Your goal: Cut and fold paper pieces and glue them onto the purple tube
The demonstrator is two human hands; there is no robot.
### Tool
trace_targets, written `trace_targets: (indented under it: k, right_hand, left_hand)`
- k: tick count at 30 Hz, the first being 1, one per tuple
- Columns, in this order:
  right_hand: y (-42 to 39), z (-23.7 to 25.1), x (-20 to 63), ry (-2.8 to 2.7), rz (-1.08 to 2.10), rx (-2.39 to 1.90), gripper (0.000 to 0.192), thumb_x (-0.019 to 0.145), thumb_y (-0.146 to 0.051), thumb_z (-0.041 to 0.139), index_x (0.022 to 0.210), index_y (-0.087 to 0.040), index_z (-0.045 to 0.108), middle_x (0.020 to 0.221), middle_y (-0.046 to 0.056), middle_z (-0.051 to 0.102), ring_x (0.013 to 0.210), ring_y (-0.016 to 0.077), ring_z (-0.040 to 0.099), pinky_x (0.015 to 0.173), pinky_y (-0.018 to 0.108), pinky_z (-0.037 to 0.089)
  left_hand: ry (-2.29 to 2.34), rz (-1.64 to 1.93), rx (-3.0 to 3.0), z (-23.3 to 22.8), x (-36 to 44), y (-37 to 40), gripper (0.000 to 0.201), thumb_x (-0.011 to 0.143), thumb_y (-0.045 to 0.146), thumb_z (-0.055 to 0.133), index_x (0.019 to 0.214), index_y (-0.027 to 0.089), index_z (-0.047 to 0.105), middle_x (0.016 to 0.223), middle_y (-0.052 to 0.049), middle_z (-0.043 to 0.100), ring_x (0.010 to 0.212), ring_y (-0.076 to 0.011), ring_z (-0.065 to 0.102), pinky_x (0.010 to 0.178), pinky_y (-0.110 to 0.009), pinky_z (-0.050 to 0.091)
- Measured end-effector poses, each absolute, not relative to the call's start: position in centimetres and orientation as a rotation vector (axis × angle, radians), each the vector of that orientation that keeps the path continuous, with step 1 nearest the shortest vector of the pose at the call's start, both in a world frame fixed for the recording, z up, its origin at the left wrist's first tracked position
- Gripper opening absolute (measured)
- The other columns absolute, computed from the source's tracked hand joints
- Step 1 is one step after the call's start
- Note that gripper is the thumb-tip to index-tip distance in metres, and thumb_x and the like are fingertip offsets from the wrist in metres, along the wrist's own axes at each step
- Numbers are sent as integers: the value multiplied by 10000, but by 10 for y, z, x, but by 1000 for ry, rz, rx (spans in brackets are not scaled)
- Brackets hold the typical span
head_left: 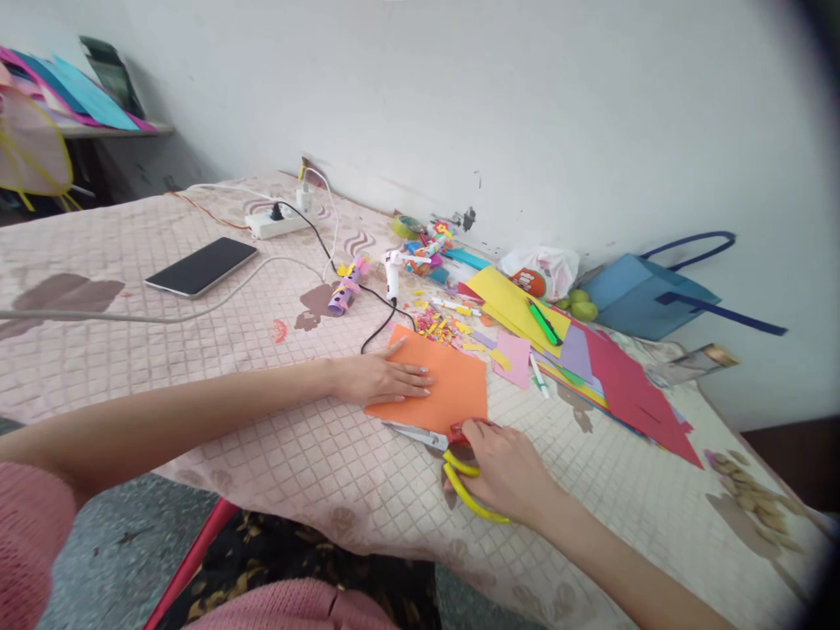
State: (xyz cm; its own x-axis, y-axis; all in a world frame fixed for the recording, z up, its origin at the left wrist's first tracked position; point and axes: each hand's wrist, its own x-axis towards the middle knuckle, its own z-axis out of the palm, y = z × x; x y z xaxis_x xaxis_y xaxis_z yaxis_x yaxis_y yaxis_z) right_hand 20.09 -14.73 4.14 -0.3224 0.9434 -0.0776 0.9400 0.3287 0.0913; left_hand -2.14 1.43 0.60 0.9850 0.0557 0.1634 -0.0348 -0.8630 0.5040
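Note:
An orange sheet of paper [456, 376] lies on the patterned tablecloth [295, 464] in front of me. My left hand [381, 376] rests flat on its left part, fingers stretched out. At the near right corner of the sheet, my right hand [499, 459] is closed around yellow-handled scissors [476, 499]. Their blades point left along the sheet's near edge, and a small red part shows by the fingers. Whether the blades touch the paper I cannot tell. Just beyond the sheet are paper scraps [438, 325] and a white glue gun [392, 276] with a black cord.
A purple paper roll [345, 293], a tablet-like device [203, 267] and a power strip [279, 220] with cables lie to the left. Yellow sheets [508, 297], red sheets [630, 385], a green cutter [544, 322] and a blue bag [649, 293] are at the right.

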Motion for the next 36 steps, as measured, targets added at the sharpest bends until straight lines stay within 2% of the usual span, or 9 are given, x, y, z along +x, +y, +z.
trace_targets:
  k: [5, 12, 19, 30, 36]
  right_hand:
    - [-143, 43, 193, 2430, 51, 1756, 396, 732, -534, 554, 897, -175, 512, 799, 76, 635, 741, 245, 615, 625, 311, 399]
    - [-138, 42, 186, 2436, 30, 1710, 355, 768, -495, 530, 910, -171, 507, 793, 83, 628, 768, 241, 613, 638, 304, 400]
    - [-138, 43, 190, 2456, 35, 1653, 338, 790, -482, 509, 893, -160, 516, 762, 81, 626, 714, 226, 610, 598, 287, 391]
    - [-134, 42, 180, 2460, 39, 1677, 409, 751, -534, 535, 920, -162, 513, 789, 88, 630, 767, 246, 612, 652, 314, 404]
    - [-134, 45, 180, 2436, 42, 1651, 369, 798, -499, 490, 921, -153, 533, 761, 88, 636, 730, 244, 622, 604, 312, 414]
  left_hand:
    - [-30, 241, 2610, 6, -22, 15, 440, 937, 262, 291, 1376, 264, 308, 1421, -27, 343, 1343, -150, 232, 1116, -367, 81]
    - [1, 258, 2567, 5, -21, 15, 430, 923, 253, 343, 1350, 300, 351, 1400, -8, 378, 1326, -159, 277, 1118, -387, 52]
    - [-23, 228, 2638, 5, -22, 15, 443, 937, 253, 281, 1380, 269, 295, 1429, -14, 327, 1347, -146, 220, 1115, -368, 58]
    - [-10, 184, 2659, 5, -21, 15, 444, 939, 256, 273, 1383, 269, 287, 1432, -17, 322, 1353, -145, 201, 1113, -377, 54]
    - [-25, 209, 2674, 3, -22, 16, 447, 941, 253, 262, 1387, 257, 281, 1432, -19, 322, 1353, -142, 201, 1114, -364, 39]
